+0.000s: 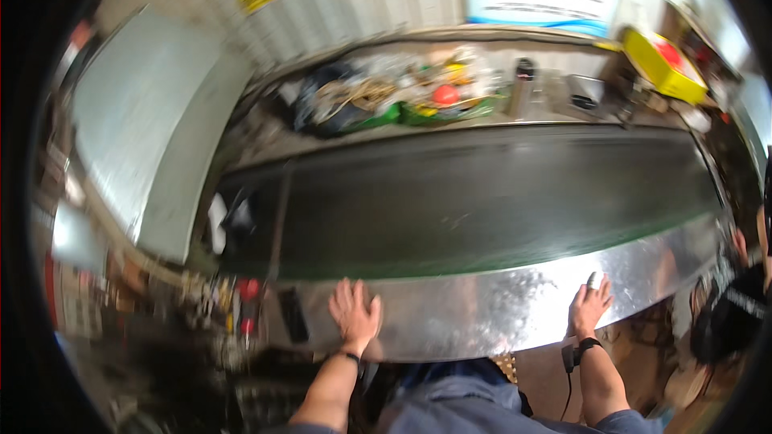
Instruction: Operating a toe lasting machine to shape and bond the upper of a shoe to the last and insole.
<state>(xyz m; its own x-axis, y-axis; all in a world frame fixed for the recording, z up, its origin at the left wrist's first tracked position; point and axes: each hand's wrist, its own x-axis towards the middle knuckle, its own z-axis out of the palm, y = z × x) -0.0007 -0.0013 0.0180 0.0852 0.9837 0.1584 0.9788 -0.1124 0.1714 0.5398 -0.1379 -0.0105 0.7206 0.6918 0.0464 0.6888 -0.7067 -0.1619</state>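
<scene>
My left hand point(355, 315) lies flat on the shiny metal ledge point(458, 317), fingers spread and pointing toward the dark belt point(498, 193). Further along the same ledge rests my right hand point(590, 306), its fingers apart and a white wrap point(593, 280) around one fingertip. Neither hand holds anything. A black flat rectangular object point(293, 315) lies on the ledge to the left of my left hand. Dark bands circle both wrists, and a small black box with a cable point(569, 358) hangs by the right one.
Behind the belt, a shelf carries plastic bags with mixed scraps point(370, 96), a red ball-like thing point(445, 95), a dark-capped bottle point(523, 84), a metal tray point(585, 92) and a yellow box point(663, 64). A grey metal cover point(153, 120) stands left. Another person point(736, 305) is at the right edge.
</scene>
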